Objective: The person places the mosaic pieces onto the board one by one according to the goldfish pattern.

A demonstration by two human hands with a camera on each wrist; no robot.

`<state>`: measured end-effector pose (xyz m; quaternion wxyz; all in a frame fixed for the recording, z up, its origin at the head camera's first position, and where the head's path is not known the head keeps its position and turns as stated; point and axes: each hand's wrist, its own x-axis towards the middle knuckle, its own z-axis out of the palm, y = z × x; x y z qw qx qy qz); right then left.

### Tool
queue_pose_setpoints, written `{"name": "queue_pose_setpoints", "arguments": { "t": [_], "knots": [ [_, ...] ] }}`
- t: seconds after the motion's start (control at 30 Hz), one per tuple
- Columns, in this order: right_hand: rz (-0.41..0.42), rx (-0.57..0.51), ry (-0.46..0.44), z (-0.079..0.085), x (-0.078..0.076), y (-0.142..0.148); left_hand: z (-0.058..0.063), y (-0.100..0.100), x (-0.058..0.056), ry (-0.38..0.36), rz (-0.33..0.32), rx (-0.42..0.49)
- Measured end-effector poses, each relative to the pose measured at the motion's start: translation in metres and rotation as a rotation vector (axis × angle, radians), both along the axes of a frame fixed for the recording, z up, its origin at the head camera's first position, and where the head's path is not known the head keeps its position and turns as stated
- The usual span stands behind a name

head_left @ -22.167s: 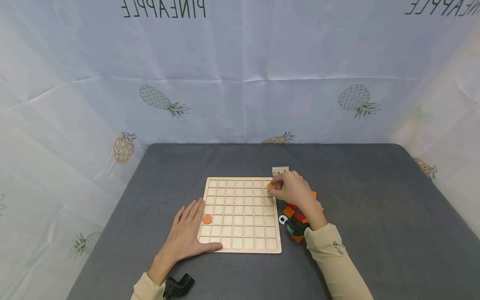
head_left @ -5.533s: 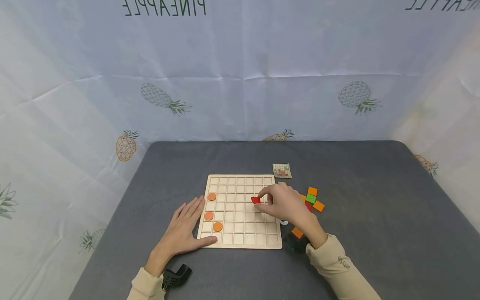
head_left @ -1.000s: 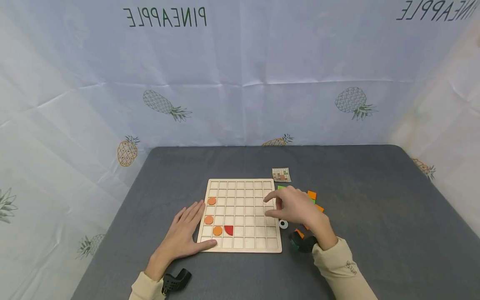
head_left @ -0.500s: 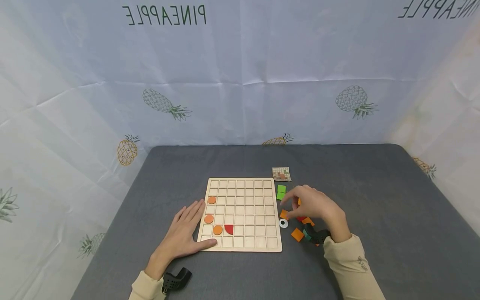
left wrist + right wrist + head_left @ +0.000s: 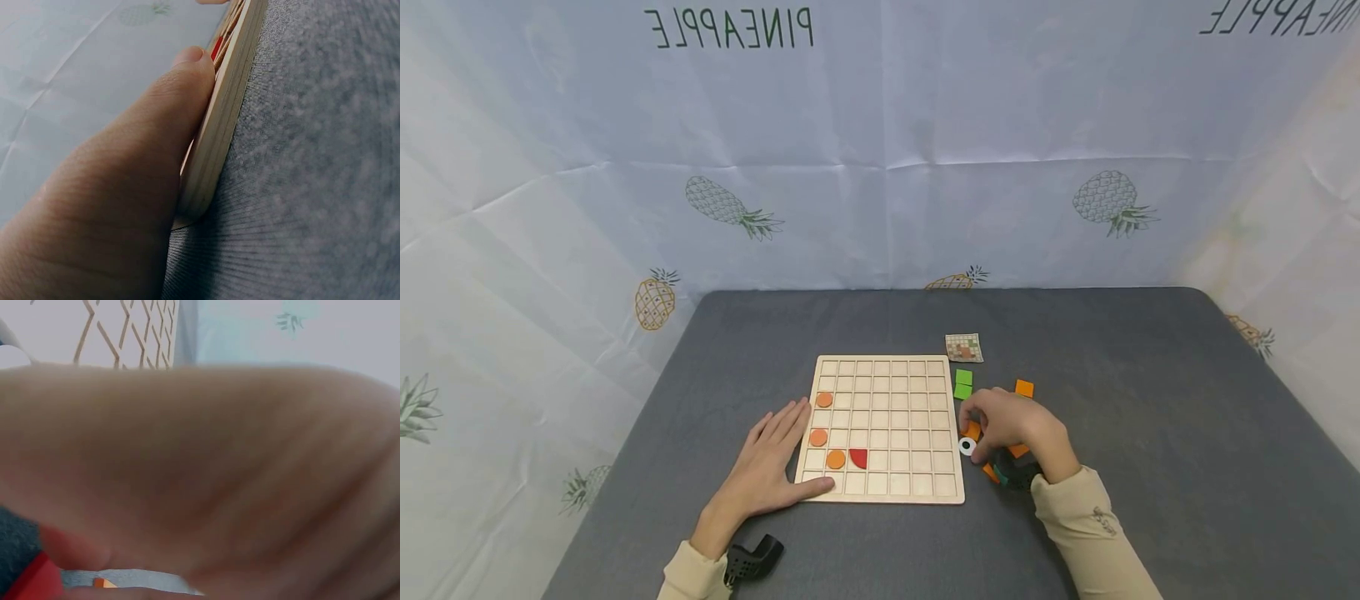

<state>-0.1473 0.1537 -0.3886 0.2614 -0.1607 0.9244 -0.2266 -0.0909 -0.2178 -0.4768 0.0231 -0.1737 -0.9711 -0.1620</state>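
Observation:
My left hand rests with straight fingers along the left edge of a wooden grid board, its thumb on the front corner. In the left wrist view that thumb presses on the board's rim. Three orange discs and a red quarter-circle piece lie in the board's cells. Right of the board, my right hand is low over loose pieces, thumb and forefinger apart around an orange square. A white ring lies beside the thumb. In the right wrist view, a red piece shows near a fingertip.
Two green squares lie by the board's right edge, below a small printed grid card. Another orange square is beyond my right hand. Several pieces are partly hidden under that hand and its black wrist mount.
Orange discs were added to the board, then the red quarter-circle was put down beside one. Since then my right hand has moved right, off the board, and down to the pieces. Left hand stays.

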Motion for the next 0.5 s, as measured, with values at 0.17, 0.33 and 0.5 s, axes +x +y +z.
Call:
{"name": "queue_pose_setpoints", "arguments": {
  "t": [0.17,0.33,0.5],
  "knots": [
    [0.002,0.014,0.028,-0.0021,-0.001,-0.0002,0.0005,0.0006,-0.0002,-0.01,0.003,0.003],
    [-0.006,0.029,0.045,-0.0042,-0.0057,0.0021,0.0006,0.0006,-0.0007,-0.01,0.003,0.003],
    [-0.011,0.047,0.076,-0.0043,-0.0088,0.0034,0.0002,0.0006,-0.0008,-0.008,0.007,-0.007]
  ]
}}
